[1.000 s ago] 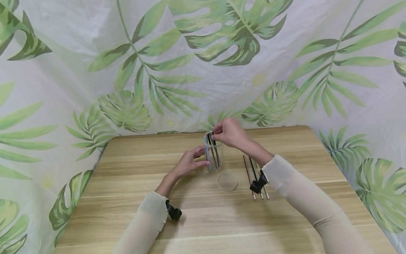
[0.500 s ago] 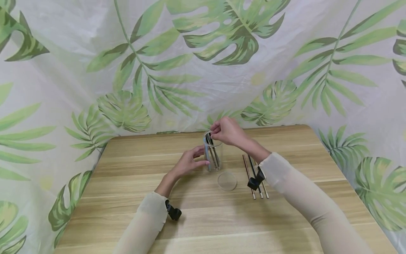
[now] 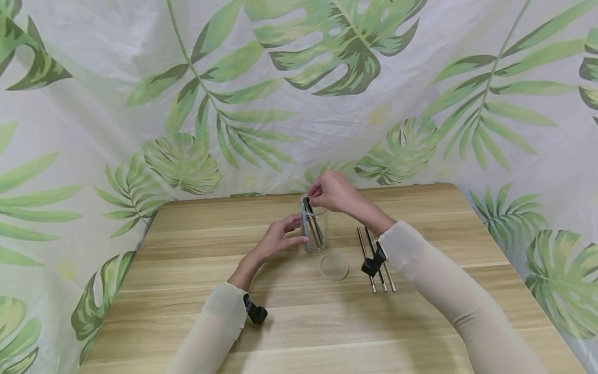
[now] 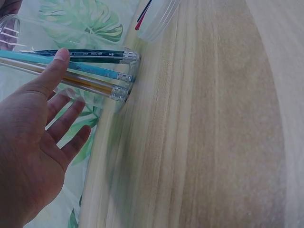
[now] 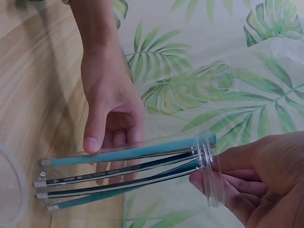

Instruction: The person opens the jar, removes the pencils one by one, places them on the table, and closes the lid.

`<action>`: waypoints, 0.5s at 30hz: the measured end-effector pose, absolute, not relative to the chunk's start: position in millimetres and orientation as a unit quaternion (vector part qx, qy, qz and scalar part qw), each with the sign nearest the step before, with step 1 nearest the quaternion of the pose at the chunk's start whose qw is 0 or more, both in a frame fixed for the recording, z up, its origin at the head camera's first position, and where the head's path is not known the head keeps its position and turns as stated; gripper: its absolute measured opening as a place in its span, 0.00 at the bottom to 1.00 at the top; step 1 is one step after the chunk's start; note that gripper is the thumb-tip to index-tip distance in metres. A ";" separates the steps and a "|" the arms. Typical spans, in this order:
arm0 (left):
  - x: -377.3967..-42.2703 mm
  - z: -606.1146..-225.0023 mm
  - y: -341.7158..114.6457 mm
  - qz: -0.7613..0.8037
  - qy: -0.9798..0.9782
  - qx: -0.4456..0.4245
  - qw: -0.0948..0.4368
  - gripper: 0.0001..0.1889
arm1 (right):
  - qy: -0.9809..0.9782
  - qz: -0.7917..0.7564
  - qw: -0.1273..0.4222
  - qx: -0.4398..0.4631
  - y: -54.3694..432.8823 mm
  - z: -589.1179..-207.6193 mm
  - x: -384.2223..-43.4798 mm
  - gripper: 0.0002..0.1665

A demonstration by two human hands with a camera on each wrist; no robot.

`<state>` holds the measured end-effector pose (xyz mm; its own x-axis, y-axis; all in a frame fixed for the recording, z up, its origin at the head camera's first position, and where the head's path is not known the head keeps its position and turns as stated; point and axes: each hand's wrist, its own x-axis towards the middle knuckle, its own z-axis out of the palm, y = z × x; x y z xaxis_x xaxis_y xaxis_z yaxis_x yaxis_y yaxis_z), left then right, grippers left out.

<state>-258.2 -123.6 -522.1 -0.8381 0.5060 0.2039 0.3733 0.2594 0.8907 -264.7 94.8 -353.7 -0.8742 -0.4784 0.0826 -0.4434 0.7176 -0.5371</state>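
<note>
A clear, open-topped jar (image 3: 322, 238) stands upright near the table's back edge, holding several pencils with their eraser ends down. Among them is a light blue pencil (image 5: 123, 154); dark striped pencils (image 5: 118, 175) lean beside it. My left hand (image 3: 276, 240) holds the jar from the left, thumb (image 4: 61, 56) across its near side and fingers round behind. At the jar's mouth, my right hand (image 3: 337, 193) pinches the upper end of a dark pencil, thumb and fingertips right at the rim. In the right wrist view the thumb tip (image 5: 195, 179) overlaps the pencil ends.
A round transparent lid (image 3: 334, 266) lies flat in front of the jar. To its right, three pencils (image 3: 366, 254) lie side by side, partly under my right forearm and its black wrist camera (image 3: 374, 264). Leaf-patterned cloth (image 3: 261, 130) hangs behind the wooden table (image 3: 299, 332).
My right hand has moved slightly left and lower at the jar's mouth, and the dark pencil tops sit lower. My left hand has stayed in place on the jar.
</note>
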 end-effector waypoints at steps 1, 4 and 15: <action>-258.4 -522.4 -123.6 0.541 0.791 0.278 0.061 0.35 | 0.926 -0.279 0.032 -0.252 94.3 -354.3 -265.2 0.08; -259.0 -522.8 -123.4 0.539 0.793 0.277 0.059 0.35 | 0.926 -0.274 0.033 -0.260 93.0 -355.7 -265.6 0.06; -259.6 -522.2 -123.0 0.551 0.784 0.279 0.057 0.35 | 0.917 -0.283 0.019 -0.280 89.3 -362.5 -269.7 0.04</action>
<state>-259.6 -123.0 -522.2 -0.8383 0.4998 0.2179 0.3745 0.2373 0.8964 -269.7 89.3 -362.5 -0.8424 -0.5243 0.1244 -0.5031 0.6826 -0.5301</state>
